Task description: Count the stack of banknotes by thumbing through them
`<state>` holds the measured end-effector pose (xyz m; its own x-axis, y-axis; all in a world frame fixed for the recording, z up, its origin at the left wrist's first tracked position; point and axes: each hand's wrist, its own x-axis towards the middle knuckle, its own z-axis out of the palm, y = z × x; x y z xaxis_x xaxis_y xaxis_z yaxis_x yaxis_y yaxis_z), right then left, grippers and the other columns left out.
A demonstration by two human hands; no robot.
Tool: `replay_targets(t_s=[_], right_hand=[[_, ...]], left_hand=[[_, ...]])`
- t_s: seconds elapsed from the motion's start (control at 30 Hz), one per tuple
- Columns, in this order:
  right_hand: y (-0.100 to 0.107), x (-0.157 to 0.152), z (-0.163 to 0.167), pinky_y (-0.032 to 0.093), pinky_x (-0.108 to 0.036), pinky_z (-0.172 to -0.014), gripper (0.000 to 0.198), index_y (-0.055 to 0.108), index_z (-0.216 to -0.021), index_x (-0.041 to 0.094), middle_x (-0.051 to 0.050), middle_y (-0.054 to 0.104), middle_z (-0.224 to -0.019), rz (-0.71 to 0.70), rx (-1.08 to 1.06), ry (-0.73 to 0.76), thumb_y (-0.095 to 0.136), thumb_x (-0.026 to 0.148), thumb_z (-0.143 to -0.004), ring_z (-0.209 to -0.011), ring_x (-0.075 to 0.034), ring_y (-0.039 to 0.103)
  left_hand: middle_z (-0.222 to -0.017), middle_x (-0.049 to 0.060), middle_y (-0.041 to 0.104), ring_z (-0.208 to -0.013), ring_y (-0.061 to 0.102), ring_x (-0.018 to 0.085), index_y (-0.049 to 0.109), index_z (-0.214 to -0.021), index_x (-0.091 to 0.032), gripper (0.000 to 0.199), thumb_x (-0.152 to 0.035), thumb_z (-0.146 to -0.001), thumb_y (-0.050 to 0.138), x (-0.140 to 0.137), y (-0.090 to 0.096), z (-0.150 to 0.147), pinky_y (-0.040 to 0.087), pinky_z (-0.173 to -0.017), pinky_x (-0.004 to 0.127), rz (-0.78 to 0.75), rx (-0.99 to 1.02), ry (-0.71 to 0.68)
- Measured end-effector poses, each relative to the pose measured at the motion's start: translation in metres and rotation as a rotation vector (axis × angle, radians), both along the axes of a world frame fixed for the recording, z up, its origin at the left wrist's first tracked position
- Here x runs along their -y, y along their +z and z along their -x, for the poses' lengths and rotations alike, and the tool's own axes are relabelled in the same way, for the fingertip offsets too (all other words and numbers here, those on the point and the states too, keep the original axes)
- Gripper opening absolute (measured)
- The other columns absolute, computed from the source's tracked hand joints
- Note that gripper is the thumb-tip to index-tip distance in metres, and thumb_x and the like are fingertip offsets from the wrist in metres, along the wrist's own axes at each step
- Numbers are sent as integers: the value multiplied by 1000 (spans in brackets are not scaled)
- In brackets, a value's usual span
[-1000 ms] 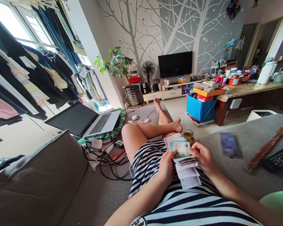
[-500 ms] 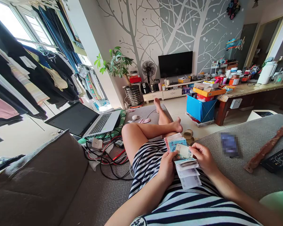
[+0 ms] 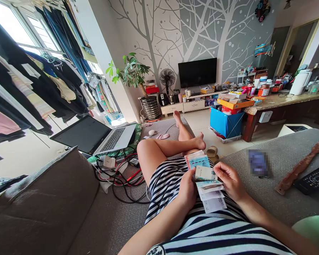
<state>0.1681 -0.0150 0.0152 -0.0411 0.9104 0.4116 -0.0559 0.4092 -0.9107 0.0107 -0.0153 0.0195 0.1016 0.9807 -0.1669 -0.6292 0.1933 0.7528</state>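
Over my lap, my left hand [image 3: 187,187] is closed on a bundle of banknotes, its thumb lying at the left edge of a pale note [image 3: 205,173]. My right hand [image 3: 230,179] pinches that pale note at its right edge between thumb and bent fingers. Beyond it fan out pinkish notes and a blue banknote [image 3: 200,162]. Nearer to me, a folded stack of notes [image 3: 209,186] shows its edges, and whitish printed slips [image 3: 214,203] hang beneath it. My left fingers are mostly hidden behind the bundle.
I sit on a grey sofa [image 3: 117,226]. To the left are an open laptop [image 3: 117,138] and tangled cables [image 3: 124,184]. A black remote control [image 3: 315,180], a long brown object [image 3: 303,166] and a blurred purplish item [image 3: 259,163] lie to the right. A blue bin [image 3: 225,122] stands beyond.
The pale note has turned to lie flatter, showing more of its face. My left thumb has drawn back to the left, and my right hand has shifted slightly.
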Motion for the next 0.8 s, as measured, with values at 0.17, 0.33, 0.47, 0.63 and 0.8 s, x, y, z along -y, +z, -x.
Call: replay_targets(t_s=[0.17,0.33,0.47,0.63,0.8], right_hand=[[0,1,0,33,-29,-56,53,60,-70,23,4,45,-63,-11,-8,19,68,71,-91,-59,-16,39],[-2,1,-1,34,-29,-56,53,59,-70,23,3,45,-62,-23,-20,34,67,71,-92,-59,-16,39],[-3,2,-1,35,-30,-56,53,62,-70,23,2,50,-60,-25,-21,65,64,71,-94,-57,-17,41],[-3,1,-1,35,-30,-53,56,64,-68,23,-2,59,-60,-34,-56,85,59,71,-97,-54,-16,42],[-5,-7,-1,36,-29,-53,58,55,-63,24,2,50,-58,13,-41,-55,70,74,-87,-55,-15,42]], left_hand=[[-88,12,82,-101,76,36,77,-79,-14,35,-43,-62,87,-1,0,0,60,-91,43,-10,-14,12],[-89,13,82,-100,76,35,77,-81,-13,37,-44,-62,87,-2,-2,1,60,-90,42,-6,-16,15],[-91,13,83,-99,77,35,78,-85,-13,39,-42,-61,88,-1,0,1,60,-90,42,19,15,-1],[-92,12,83,-98,77,35,79,-90,-13,40,-37,-59,90,0,2,0,60,-91,44,-1,24,0],[-94,13,83,-97,78,34,79,-89,-14,39,-34,-57,91,2,4,1,60,-92,45,-3,2,-2]])
